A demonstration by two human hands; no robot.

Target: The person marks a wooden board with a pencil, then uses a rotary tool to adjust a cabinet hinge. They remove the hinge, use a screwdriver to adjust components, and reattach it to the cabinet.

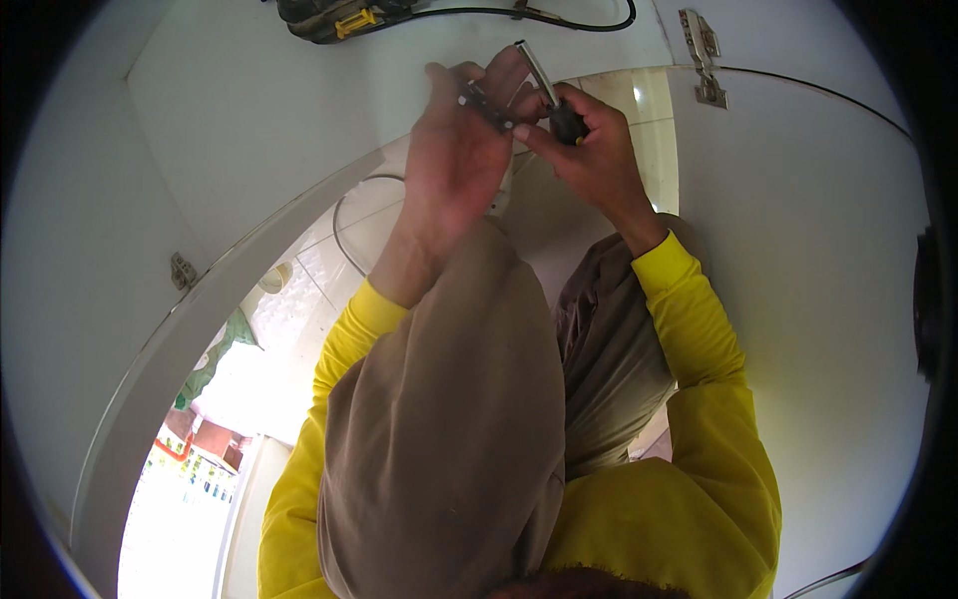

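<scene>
My left hand (454, 165) is held palm up near the top middle, its fingers partly curled. Across its palm and fingers lies a small dark strip (487, 107) with a few pale spots; its exact kind is too small and blurred to tell. My right hand (604, 150) grips a screwdriver (569, 122) by its black handle, the metal shaft slanting up and to the left. The right thumb tip comes close to the lower end of the dark strip; I cannot tell whether they touch. Both hands are above my knees.
White cabinet panels surround me, with metal hinges (707, 60) at the upper right and another hinge (184, 272) at the left. A dark bag (324, 18) with a yellow clip and a black cable (559, 20) lie at the top. Pale floor tiles (309, 262) show below the cabinet edge.
</scene>
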